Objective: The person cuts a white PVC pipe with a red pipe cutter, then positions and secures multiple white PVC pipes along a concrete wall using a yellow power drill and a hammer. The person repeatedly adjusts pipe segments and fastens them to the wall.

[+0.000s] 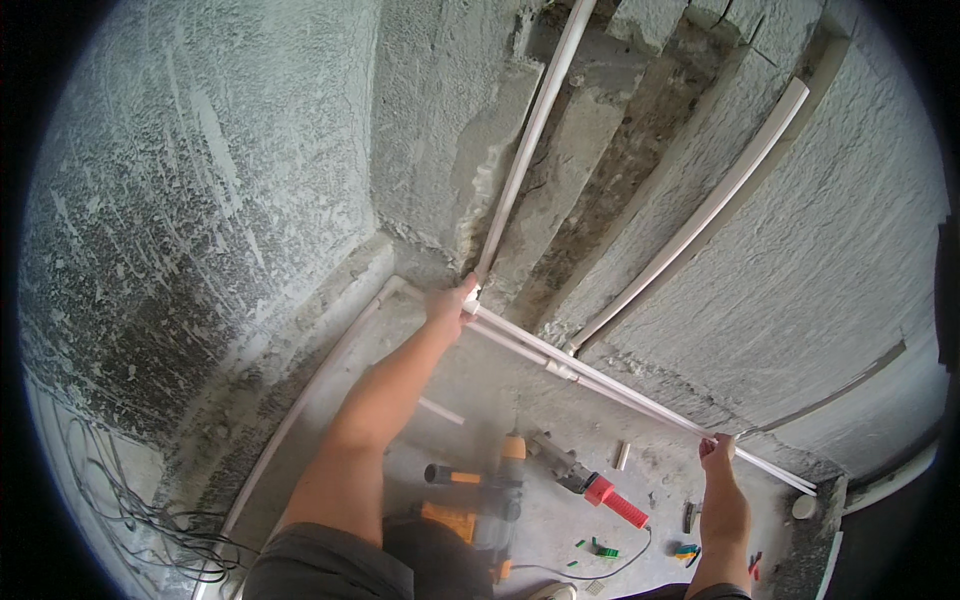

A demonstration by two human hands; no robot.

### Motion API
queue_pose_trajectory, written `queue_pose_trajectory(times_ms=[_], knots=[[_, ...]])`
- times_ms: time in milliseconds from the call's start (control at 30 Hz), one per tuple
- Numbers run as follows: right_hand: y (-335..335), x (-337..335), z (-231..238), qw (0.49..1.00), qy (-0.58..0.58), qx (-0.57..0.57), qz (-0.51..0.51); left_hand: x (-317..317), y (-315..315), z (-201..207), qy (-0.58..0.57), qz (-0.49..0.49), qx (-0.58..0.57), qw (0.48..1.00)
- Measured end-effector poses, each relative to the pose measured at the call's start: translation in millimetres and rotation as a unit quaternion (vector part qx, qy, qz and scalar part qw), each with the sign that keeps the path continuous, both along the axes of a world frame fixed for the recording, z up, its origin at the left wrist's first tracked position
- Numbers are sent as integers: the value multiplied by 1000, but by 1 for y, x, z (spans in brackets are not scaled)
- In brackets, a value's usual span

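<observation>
My left hand [447, 303] is closed round a white elbow fitting [473, 302] low in the wall corner. A long white pipe [540, 344] runs from that fitting to the right along the foot of the wall. Farther along, my right hand [717, 452] grips the same pipe with its fingers wrapped round it. Above the fitting, an upright white pipe [533, 140] rises in a wall groove; my fingers partly hide the joint. Close beside the long pipe, a second pipe lies on the floor with a white tee [560, 370] in it.
A curved white pipe [700, 215] stands in another groove. On the floor lie a corded tool with a red ribbed grip [615, 500], an orange-and-black power tool [500, 490] and green bits [604, 549]. Another pipe [310, 392] follows the left wall, near tangled cables [150, 520].
</observation>
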State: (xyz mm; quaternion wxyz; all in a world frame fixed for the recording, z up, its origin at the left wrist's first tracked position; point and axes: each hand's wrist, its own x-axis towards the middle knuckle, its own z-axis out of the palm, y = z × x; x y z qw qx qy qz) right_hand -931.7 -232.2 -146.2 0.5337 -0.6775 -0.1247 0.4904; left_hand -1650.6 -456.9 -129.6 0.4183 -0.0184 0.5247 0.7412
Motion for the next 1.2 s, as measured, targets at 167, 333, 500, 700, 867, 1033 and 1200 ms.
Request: queue_pose_trajectory(times_ms=[167, 333, 500, 700, 867, 1033, 1200], knots=[[5, -9, 9, 997, 1, 58, -53, 2, -3, 1, 13, -9, 19, 1000], [14, 14, 9, 998, 3, 51, -45, 4, 0, 5, -20, -34, 34, 999], [16, 3, 7, 999, -20, 27, -27, -8, -5, -2, -9, -51, 35, 998], [12, 13, 9, 999, -33, 36, -3, 4, -2, 4, 0, -13, 4, 1000], [12, -7, -2, 999, -24, 22, 41, -6, -9, 3, 58, 5, 2, 998], [40, 43, -16, 994, 10, 48, 95, 1, 9, 0, 67, 25, 17, 997], [23, -32, -28, 991, 63, 46, 112, -8, -9, 1, 90, 47, -13, 995]])
